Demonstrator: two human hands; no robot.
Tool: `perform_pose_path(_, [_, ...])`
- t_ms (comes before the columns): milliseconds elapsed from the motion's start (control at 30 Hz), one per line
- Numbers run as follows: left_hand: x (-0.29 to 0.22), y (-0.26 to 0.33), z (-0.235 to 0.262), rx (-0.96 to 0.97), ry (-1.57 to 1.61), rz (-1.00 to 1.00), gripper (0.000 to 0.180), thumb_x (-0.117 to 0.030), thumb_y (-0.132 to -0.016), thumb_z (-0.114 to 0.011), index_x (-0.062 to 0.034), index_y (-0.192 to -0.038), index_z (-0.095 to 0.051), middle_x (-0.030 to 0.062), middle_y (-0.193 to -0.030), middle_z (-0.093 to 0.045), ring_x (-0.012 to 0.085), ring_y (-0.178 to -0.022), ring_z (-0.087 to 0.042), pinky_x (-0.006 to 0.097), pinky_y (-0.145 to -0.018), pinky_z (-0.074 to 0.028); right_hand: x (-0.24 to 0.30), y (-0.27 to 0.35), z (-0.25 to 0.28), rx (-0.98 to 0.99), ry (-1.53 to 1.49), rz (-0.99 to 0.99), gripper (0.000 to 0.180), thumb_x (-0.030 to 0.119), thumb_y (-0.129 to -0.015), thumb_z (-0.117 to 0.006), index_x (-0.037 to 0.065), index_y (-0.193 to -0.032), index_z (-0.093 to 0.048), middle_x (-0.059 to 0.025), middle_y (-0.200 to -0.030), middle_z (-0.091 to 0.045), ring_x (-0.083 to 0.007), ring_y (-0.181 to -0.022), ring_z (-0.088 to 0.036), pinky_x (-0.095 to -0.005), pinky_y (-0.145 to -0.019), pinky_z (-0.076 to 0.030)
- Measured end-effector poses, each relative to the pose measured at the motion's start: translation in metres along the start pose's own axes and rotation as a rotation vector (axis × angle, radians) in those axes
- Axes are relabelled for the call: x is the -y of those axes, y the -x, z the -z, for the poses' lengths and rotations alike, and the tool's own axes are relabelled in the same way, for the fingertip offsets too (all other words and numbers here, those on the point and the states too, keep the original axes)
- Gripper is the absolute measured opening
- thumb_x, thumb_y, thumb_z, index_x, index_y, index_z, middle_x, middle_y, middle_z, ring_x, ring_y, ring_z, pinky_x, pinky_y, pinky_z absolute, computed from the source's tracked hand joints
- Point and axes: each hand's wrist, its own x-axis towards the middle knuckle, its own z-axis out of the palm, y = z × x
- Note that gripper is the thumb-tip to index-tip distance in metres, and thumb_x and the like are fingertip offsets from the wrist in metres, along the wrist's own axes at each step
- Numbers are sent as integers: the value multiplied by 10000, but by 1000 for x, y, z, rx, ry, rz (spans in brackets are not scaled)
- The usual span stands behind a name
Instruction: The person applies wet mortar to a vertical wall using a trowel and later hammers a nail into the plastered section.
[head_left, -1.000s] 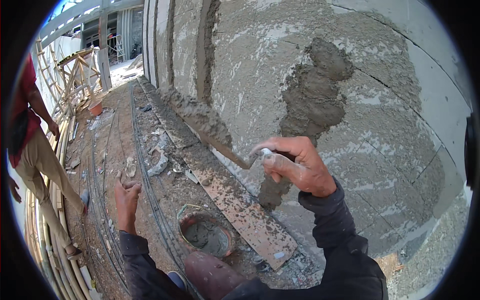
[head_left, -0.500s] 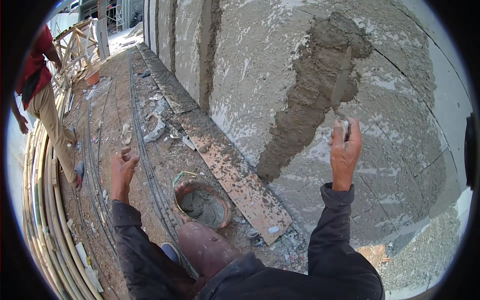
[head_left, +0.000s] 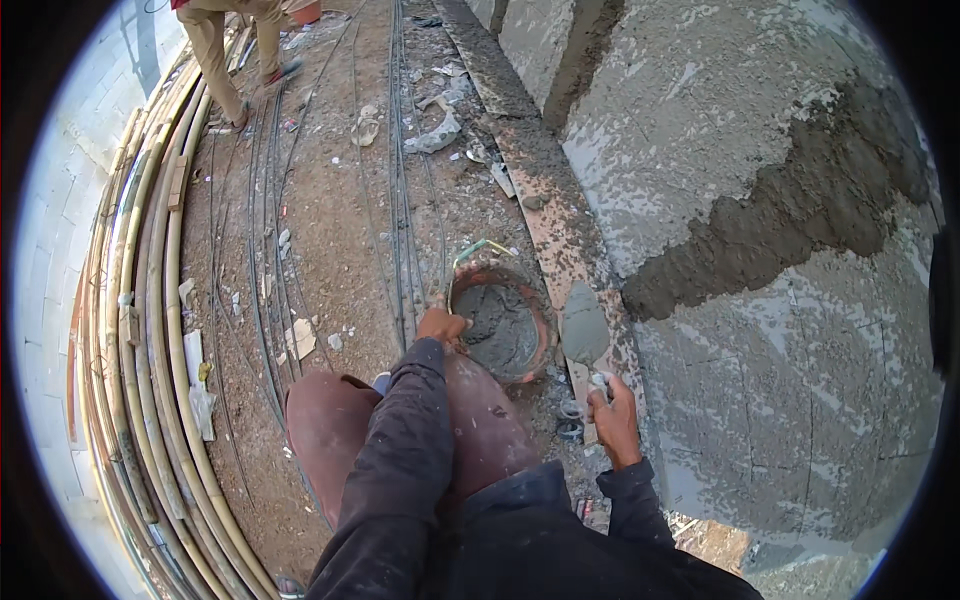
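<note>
Brown dirt ground (head_left: 325,215) under me. On it: long bamboo poles (head_left: 177,330) to my left, thin dark rods (head_left: 401,180) running lengthwise, crumpled pale scrap (head_left: 435,134), mortar bucket (head_left: 547,333) in front of me, mortar-spattered board (head_left: 556,236) just right of it.

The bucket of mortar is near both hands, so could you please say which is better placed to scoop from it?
Probably the right hand: it holds the trowel just right of the bucket, while the left hand, without a tool, is at the bucket's left side.
</note>
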Motion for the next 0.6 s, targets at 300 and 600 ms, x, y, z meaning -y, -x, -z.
perform_pose_path(300, [26,-84,-59,362,695,444,182,-94,-798,-747,35,-923,-716,165,-610,-595,386,-633,-672,534,-563,-550,-17,61,64,-103,427,-64,499,361,-989,-690,83,-1397,-615,-228,-1335,-653,-379,-1151,-668,-481,-1016,-519])
perform_pose_path(600, [24,10,-11,208,411,274,410,-302,-1032,-507,30,-1216,-662,199,-1060,-704,416,-995,-719,561,-781,-590,89,137,96,-9,369,-53,443,290,-938,-706,22,-1290,-684,-230,-1272,-700,-371,-1189,-650,-453,-1052,-504])
